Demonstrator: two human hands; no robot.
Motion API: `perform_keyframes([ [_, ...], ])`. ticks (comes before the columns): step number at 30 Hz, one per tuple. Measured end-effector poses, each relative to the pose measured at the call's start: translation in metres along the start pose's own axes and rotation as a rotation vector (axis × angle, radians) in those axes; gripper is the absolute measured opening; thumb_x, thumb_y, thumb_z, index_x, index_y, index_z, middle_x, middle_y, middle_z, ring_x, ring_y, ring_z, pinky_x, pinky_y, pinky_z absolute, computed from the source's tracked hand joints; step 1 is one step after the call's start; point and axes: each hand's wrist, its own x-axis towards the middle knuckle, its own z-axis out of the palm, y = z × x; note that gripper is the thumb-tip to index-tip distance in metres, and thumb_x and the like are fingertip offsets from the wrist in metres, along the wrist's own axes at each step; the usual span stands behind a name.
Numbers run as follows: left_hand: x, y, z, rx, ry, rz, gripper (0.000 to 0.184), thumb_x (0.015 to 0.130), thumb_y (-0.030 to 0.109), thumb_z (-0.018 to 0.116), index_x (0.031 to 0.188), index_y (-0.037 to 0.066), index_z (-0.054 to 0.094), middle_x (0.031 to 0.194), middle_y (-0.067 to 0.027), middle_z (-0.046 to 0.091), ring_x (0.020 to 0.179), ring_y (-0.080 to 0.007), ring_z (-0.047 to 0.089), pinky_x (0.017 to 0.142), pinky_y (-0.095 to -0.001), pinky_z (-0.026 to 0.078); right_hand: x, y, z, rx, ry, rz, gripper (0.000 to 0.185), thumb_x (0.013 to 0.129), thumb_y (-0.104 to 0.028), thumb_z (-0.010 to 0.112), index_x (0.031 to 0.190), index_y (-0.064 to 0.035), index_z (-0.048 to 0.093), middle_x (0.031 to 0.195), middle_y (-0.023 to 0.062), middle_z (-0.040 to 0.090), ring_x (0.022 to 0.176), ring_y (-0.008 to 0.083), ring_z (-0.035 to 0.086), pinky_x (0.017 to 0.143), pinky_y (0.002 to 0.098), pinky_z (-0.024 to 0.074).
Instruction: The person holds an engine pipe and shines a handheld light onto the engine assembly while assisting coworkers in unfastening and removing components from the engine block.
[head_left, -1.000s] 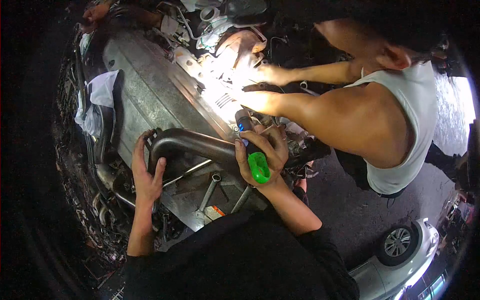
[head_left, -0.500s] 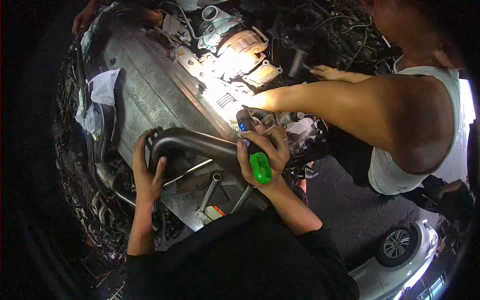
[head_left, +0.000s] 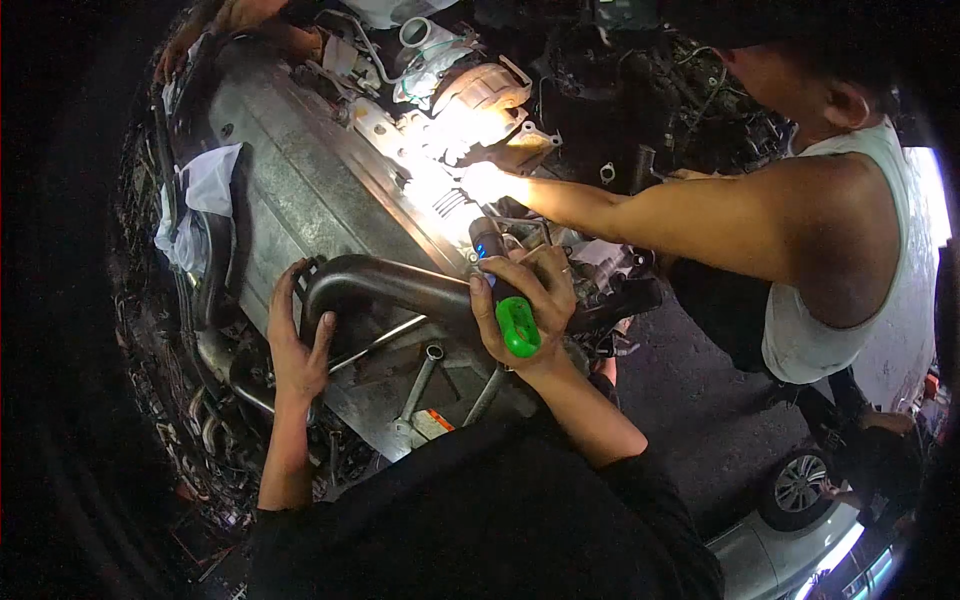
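My left hand (head_left: 297, 340) is closed around the bent end of a thick black pipe (head_left: 390, 283), thumb on the near side. In my right hand (head_left: 535, 305) is a flashlight (head_left: 518, 326) with a bright green tail end, its dark head pointing away from me. The pipe's other end runs behind my right hand. A bright beam falls on metal engine parts (head_left: 465, 110) and on a co-worker's hand (head_left: 487, 183) working among them. Glare hides what that hand touches.
Wrenches (head_left: 422, 385) lie on the large metal cover (head_left: 290, 170) in front of me. White cloth (head_left: 210, 180) hangs over a hose at left. A co-worker (head_left: 850, 230) leans in from the right. A silver car (head_left: 780, 550) stands at lower right.
The co-worker has shifted a little right and down, and their lit hand has moved slightly left. Their other hand has drawn back right, along with a dark cylinder. My hands stay nearly still.
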Motion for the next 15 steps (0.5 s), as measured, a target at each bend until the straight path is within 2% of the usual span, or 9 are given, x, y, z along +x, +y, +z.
perform_keyframes([
  [6, -0.0007, -0.0018, 0.0009, -0.026, 0.000, -0.023, 0.067, 0.093, 0.034, 0.068, 0.145, -0.001, 0.047, 0.143, -0.0224, 0.053, 0.137, -0.0373, 0.048, 0.116, -0.0440, 0.033, -0.0004, 0.0002, 0.0004, 0.006, -0.009, 0.014, 0.031, 0.071, -0.010, 0.083, 0.100, -0.0103, 0.072, 0.091, 0.0134, 0.060, 0.081, 0.0326, 0.060, 0.072, 0.0415, 0.0488],
  [8, -0.0006, -0.0012, 0.0003, -0.014, 0.000, -0.014, 0.066, 0.093, 0.033, 0.068, 0.145, -0.001, 0.047, 0.144, -0.0220, 0.053, 0.137, -0.0372, 0.047, 0.116, -0.0441, 0.033, 0.0003, -0.0008, 0.0022, -0.006, 0.040, 0.001, 0.019, 0.075, -0.008, 0.078, 0.094, -0.0068, 0.073, 0.084, 0.0091, 0.058, 0.078, 0.0273, 0.057, 0.071, 0.0379, 0.0461],
  [9, -0.0005, -0.0011, 0.0001, -0.002, 0.001, -0.006, 0.066, 0.093, 0.033, 0.067, 0.145, -0.001, 0.047, 0.144, -0.0216, 0.053, 0.138, -0.0371, 0.047, 0.116, -0.0442, 0.033, 0.0002, -0.0002, 0.0019, -0.005, 0.041, 0.002, 0.019, 0.075, -0.008, 0.078, 0.094, -0.0068, 0.073, 0.084, 0.0091, 0.058, 0.078, 0.0273, 0.057, 0.071, 0.0379, 0.0461],
  [11, -0.0004, -0.0003, -0.0002, -0.006, -0.003, 0.003, 0.065, 0.093, 0.033, 0.067, 0.145, -0.001, 0.046, 0.144, -0.0212, 0.052, 0.138, -0.0369, 0.047, 0.116, -0.0442, 0.033, -0.0012, 0.0011, 0.0006, 0.008, 0.017, 0.003, 0.033, 0.071, -0.011, 0.084, 0.102, -0.0105, 0.073, 0.092, 0.0138, 0.060, 0.081, 0.0326, 0.060, 0.072, 0.0414, 0.0492],
  [15, -0.0005, -0.0025, 0.0001, -0.001, -0.002, 0.014, 0.064, 0.094, 0.033, 0.066, 0.145, -0.001, 0.046, 0.144, -0.0203, 0.053, 0.137, -0.0365, 0.047, 0.116, -0.0441, 0.033, -0.0024, 0.0010, 0.0020, -0.007, 0.039, 0.002, 0.033, 0.070, -0.011, 0.084, 0.101, -0.0107, 0.073, 0.091, 0.0138, 0.060, 0.081, 0.0320, 0.060, 0.072, 0.0412, 0.0492],
])
